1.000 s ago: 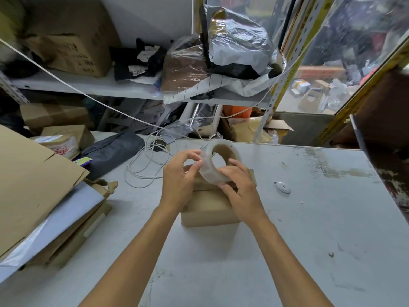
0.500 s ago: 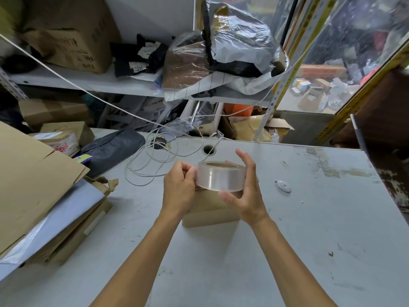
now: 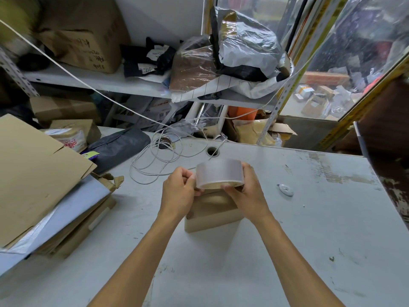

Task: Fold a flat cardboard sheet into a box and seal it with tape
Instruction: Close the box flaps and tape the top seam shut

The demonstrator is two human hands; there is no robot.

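The person is holding a roll of clear tape (image 3: 219,173) in the air just above a small cardboard box (image 3: 211,214), which is sitting folded on the grey surface (image 3: 309,240) directly in front of them. The right hand (image 3: 249,196) is gripping the roll from its right side, fingers curled around the far edge and the thumb pressing underneath near the lower rim, so the roll is lying with its outer band facing the camera. The left hand (image 3: 178,193) is closing in on the roll's left edge, its fingertips pinched together against the tape there; whether it is actually gripping a loose end cannot be told. Both forearms are reaching in from the bottom of the view and partly hiding the box's top. A small white round object (image 3: 286,189) is lying on the surface to the right of the hands, well apart from the box. A loose coil of white cable (image 3: 159,160) is lying behind the hands, and flat cardboard sheets (image 3: 37,173) are stacking up at the left edge of the surface.
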